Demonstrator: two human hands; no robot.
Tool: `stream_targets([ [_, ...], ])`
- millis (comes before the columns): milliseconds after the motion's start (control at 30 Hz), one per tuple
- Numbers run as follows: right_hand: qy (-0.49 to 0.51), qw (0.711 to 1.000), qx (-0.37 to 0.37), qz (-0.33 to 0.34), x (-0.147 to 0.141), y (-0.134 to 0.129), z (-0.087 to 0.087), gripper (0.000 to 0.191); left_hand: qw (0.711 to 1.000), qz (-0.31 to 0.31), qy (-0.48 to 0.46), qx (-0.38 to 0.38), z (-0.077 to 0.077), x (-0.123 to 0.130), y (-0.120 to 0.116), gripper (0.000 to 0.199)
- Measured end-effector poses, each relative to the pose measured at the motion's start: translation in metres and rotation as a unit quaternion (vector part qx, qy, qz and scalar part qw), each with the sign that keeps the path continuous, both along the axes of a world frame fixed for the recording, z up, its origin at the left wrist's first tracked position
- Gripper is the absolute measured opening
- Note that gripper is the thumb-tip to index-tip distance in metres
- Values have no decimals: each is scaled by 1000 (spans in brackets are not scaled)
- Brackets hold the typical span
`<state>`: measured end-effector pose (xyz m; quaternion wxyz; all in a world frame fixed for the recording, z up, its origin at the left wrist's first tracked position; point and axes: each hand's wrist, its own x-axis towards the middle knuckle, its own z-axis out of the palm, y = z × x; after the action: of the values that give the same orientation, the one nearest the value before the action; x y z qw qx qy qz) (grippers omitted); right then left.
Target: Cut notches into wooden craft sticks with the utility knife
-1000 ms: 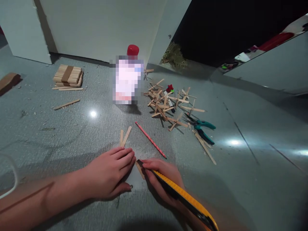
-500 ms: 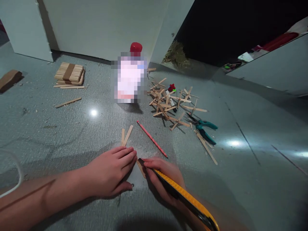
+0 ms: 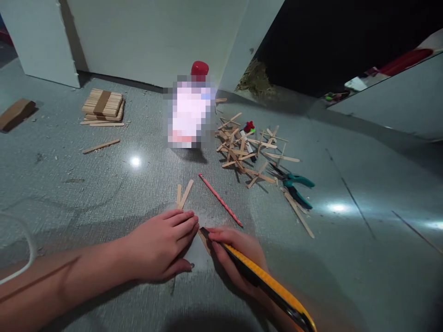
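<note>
My left hand (image 3: 164, 244) lies palm down, fingers together and pressed on wooden craft sticks (image 3: 185, 195) whose tips stick out beyond the fingers. A yellow and black utility knife (image 3: 266, 276) is gripped in my right hand (image 3: 235, 251), its blade pointing to the left. The blade tip rests against a stick (image 3: 205, 242) that shows between my two hands. Just beyond my hands lies a red pencil (image 3: 220, 200).
Pliers with teal handles (image 3: 297, 186) and a heap of crossed sticks (image 3: 242, 150) lie to the right. A banded stick bundle (image 3: 103, 104), a brown block (image 3: 16, 114) and a blurred, red-capped object (image 3: 190, 110) stand farther back.
The view has shifted slightly, so the floor objects appear a little farther right. Both hands keep nearly the same pose, with the knife blade still at the stick.
</note>
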<state>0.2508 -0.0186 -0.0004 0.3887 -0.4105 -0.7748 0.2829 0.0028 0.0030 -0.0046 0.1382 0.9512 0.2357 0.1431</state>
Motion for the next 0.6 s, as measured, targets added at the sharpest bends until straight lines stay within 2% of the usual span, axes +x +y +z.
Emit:
stream_targets([
  [600,1,1000,0,-27,-9,0,4,11,1000,1,8,-16,-1,2,1,70],
])
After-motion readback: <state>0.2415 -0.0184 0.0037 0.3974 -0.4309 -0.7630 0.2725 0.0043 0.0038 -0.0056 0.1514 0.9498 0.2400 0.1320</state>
